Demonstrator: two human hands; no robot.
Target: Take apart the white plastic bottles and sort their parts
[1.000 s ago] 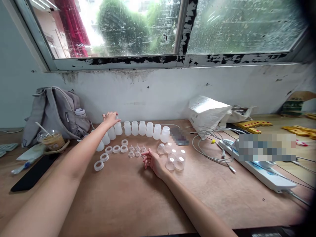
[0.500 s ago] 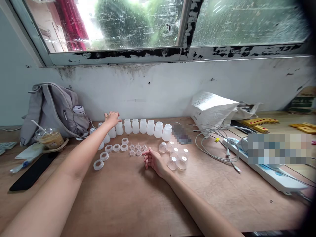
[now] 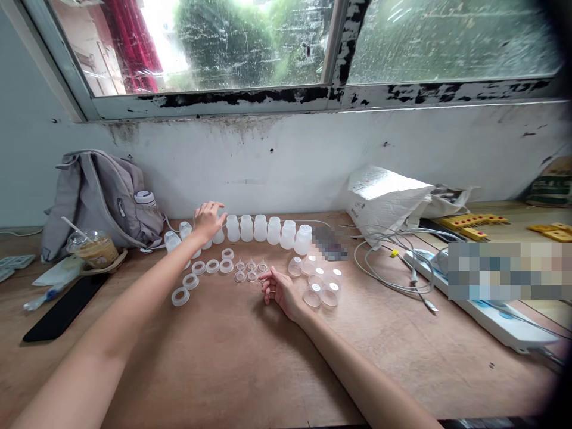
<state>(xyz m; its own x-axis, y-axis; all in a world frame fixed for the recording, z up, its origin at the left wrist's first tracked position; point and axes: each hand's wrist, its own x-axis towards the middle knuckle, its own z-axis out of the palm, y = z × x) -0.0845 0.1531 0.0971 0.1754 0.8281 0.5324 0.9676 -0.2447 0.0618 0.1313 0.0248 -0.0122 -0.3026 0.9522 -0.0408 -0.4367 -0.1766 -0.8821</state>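
A curved row of several frosted bottles [image 3: 260, 228] stands at the back of the wooden table [image 3: 214, 363]. Over the left part of that row is my left hand [image 3: 209, 219], fingers apart, hiding some bottles; I see nothing held in it. My right hand [image 3: 279, 292] rests on the table with fingers loosely curled, beside several small clear nipple-shaped pieces [image 3: 251, 276]; nothing shows in its grasp. Several translucent rings [image 3: 190, 281] lie left of these pieces. Right of my right hand are several clear domed caps [image 3: 329, 298].
A grey backpack [image 3: 96, 196], an iced drink cup [image 3: 93, 249] and a black phone-like slab [image 3: 65, 308] are at the left. On the right are a white bag [image 3: 384, 199], coiled cables [image 3: 379, 277], a power strip [image 3: 509, 325] and yellow pieces [image 3: 473, 221].
My left hand has shifted slightly right along the bottle row, its fingers now more spread. My right hand stays in place. The view has moved slightly.
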